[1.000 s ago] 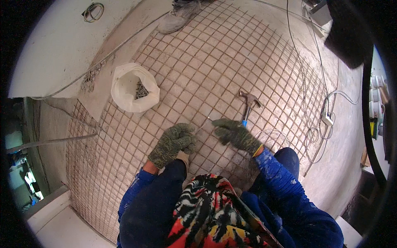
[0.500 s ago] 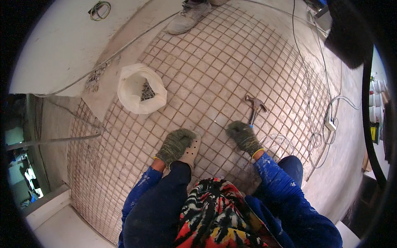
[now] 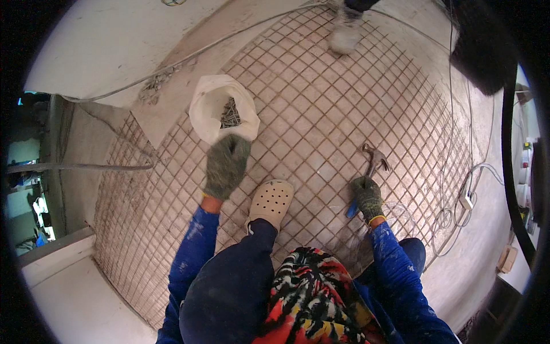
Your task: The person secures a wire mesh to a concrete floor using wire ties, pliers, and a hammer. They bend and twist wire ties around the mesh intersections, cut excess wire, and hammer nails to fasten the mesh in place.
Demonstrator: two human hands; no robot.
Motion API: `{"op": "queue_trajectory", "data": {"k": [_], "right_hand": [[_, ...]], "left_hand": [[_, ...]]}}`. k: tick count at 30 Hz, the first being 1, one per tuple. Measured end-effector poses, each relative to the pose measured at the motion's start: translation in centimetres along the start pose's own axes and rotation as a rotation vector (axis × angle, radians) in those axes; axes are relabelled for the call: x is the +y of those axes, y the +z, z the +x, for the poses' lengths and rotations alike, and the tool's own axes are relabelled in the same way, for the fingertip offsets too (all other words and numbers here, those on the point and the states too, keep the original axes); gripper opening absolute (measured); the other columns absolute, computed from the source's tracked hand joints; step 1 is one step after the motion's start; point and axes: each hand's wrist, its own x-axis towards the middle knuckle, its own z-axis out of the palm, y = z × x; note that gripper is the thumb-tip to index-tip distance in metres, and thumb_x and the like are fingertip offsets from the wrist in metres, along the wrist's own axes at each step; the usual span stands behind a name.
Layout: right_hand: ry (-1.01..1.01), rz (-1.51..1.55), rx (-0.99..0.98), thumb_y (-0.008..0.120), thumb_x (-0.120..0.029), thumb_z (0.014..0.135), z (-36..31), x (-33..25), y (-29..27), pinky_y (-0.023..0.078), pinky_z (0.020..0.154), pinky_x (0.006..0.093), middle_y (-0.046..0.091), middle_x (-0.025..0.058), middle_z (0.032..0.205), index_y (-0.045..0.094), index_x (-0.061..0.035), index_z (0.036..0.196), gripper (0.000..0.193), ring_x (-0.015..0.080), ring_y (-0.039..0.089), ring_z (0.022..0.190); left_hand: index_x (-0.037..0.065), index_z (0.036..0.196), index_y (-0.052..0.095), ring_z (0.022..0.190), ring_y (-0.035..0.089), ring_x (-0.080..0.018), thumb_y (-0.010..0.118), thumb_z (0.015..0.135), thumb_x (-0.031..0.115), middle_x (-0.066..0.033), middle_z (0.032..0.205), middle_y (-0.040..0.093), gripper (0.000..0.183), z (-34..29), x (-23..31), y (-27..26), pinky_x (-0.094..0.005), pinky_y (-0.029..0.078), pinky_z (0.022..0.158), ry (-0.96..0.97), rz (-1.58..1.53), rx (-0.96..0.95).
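the left hand [image 3: 227,166], in a worn green work glove, is stretched out forward on a straight blue-sleeved arm, palm down, its fingertips at the near rim of a white bag [image 3: 213,106] that stands open on the wire mesh [image 3: 321,97]. the glove's fingers lie together and only slightly curled; whether they pinch the bag's edge or merely touch it cannot be told, and nothing else shows in the hand. inside the bag lies a dark heap of nails [image 3: 231,113]. the bag sits near the mesh's far left edge, beside the bare concrete strip.

the right hand [image 3: 367,198], gloved the same way, is drawn in close to the body with the elbow bent, and its fingers are wrapped tight around the blue handle of a claw hammer [image 3: 373,160]. the hammer's steel head points away, resting low over the mesh toward its right side.

between the two hands a beige perforated clog [image 3: 270,202] is planted on the mesh.
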Motion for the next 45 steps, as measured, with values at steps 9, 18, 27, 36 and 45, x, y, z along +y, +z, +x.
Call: {"op": "queue_trajectory", "data": {"k": [9, 18, 27, 36, 45], "right_hand": [[0.06, -0.081, 0.01, 0.065, -0.034, 0.093, 0.4, -0.1, 0.1, 0.052, 0.083, 0.0501, 0.071, 0.019, 0.096, 0.073, -0.0082, 0.094, 0.027, 0.0403, 0.068, 0.094], [0.031, -0.163, -0.03, 0.06, -0.036, 0.094, 1.0, 1.1, 0.6, 0.052, 0.085, 0.053, 0.071, 0.018, 0.1, 0.073, -0.0107, 0.094, 0.028, 0.0401, 0.066, 0.098], [0.066, -0.166, -0.019, 0.06, -0.038, 0.095, 0.6, -0.6, -0.3, 0.052, 0.087, 0.0537, 0.071, 0.0192, 0.102, 0.073, -0.0096, 0.096, 0.031, 0.0409, 0.066, 0.101], [0.058, -0.147, -0.015, 0.062, -0.039, 0.094, 0.6, -0.3, 0.0, 0.051, 0.087, 0.0535, 0.071, 0.0203, 0.1, 0.073, -0.0089, 0.095, 0.032, 0.042, 0.067, 0.098], [0.031, -0.14, 0.0, 0.065, -0.038, 0.092, 0.6, 0.0, -0.1, 0.052, 0.086, 0.0531, 0.07, 0.0212, 0.098, 0.072, -0.0075, 0.093, 0.031, 0.0426, 0.066, 0.098]], "left_hand": [[0.015, 0.133, 0.068, 0.124, 0.062, -0.0291, 0.059, 0.1, 0.03, -0.0115, 0.136, 0.067, 0.038, 8.9, -11.4, 7.1, -0.043, 0.046, 0.108, -0.454, 0.031, -0.667], [0.009, 0.122, 0.074, 0.117, 0.066, -0.0414, 0.06, 0.091, 0.038, -0.0184, 0.127, 0.071, 0.045, 6.2, -14.9, 15.3, -0.0515, 0.049, 0.103, -0.476, 0.145, -0.665], [0.008, 0.128, 0.071, 0.123, 0.063, -0.0396, 0.056, 0.094, 0.04, -0.0199, 0.132, 0.068, 0.05, 7.0, -12.8, 15.5, -0.0511, 0.046, 0.109, -0.569, 0.142, -0.66], [0.008, 0.136, 0.066, 0.132, 0.056, -0.0387, 0.053, 0.097, 0.044, -0.02, 0.142, 0.062, 0.055, 6.3, -12.1, 15.4, -0.0513, 0.039, 0.115, -0.473, 0.145, -0.677], [0.004, 0.133, 0.065, 0.128, 0.059, -0.041, 0.052, 0.099, 0.042, -0.0218, 0.14, 0.062, 0.053, 3.5, -12.1, 16.2, -0.052, 0.044, 0.11, -0.507, 0.086, -0.513]]}}
